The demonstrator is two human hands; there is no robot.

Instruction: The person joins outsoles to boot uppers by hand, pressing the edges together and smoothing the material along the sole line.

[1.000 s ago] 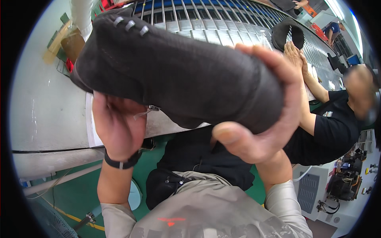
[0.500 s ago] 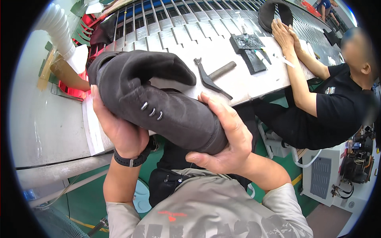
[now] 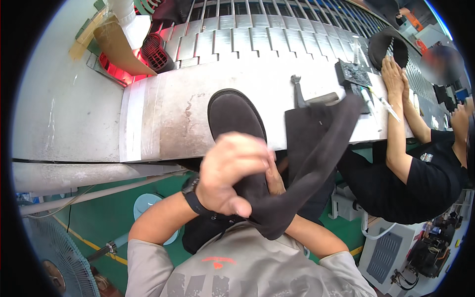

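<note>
A dark brown suede boot (image 3: 235, 116) is in front of me, its rounded toe pointing away over the table edge. Its loose shaft (image 3: 316, 163) flops out to the right and spreads open. My right hand (image 3: 274, 179) grips the boot from the right side, largely hidden behind the shaft. Over the boot's middle is my left hand (image 3: 230, 171), fingers bent and thumb apart. Motion smears it, so whether it grips the boot is unclear. Beyond the shaft, a hammer (image 3: 298, 91) lies on the table, partly covered by the shaft.
Metal conveyor slats (image 3: 232, 42) run behind the pale table (image 3: 173, 109). At back left are a cardboard flap (image 3: 116, 44) and a red-glowing opening. A black block (image 3: 352, 73) with pens stands right, near a co-worker's hands (image 3: 393, 79) on another dark boot (image 3: 388, 47).
The boot has been turned, its toe now pointing away and its shaft swung out to the right. My left hand has moved from the boot's left side to above its middle.
</note>
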